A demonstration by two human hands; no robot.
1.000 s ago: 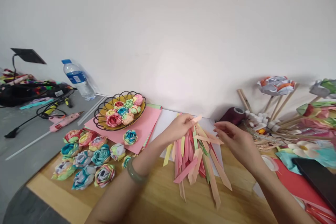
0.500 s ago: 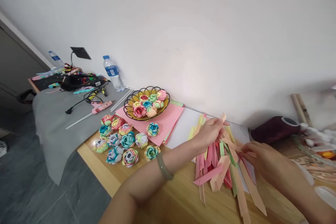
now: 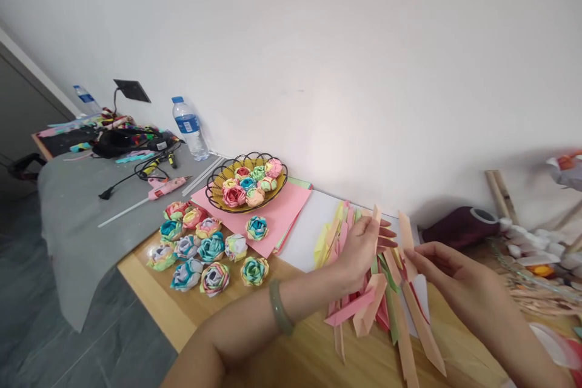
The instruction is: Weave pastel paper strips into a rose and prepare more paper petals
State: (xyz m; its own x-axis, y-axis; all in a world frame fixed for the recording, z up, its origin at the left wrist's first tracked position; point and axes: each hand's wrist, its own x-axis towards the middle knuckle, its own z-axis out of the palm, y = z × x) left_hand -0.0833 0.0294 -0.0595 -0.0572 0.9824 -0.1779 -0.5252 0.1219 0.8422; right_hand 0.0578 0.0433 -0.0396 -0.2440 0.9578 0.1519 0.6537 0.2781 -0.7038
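Note:
Above a pile of coloured paper strips, my left hand has its fingers spread, with a short peach strip held between thumb and palm. My right hand pinches a long peach strip near its upper part, to the right of the pile. Pink, green and yellow strips lie under and around my left hand. Folded paper flowers stand in a group on the wooden table. More flowers fill a black-rimmed basket on pink paper sheets.
A pink glue gun and a water bottle are on the grey cloth at the left. A dark maroon spool and white lumps lie at the right.
The fingers of my left hand have spread. My right hand now holds a long peach strip upright, apart from the left hand. The view has shifted slightly to the right.

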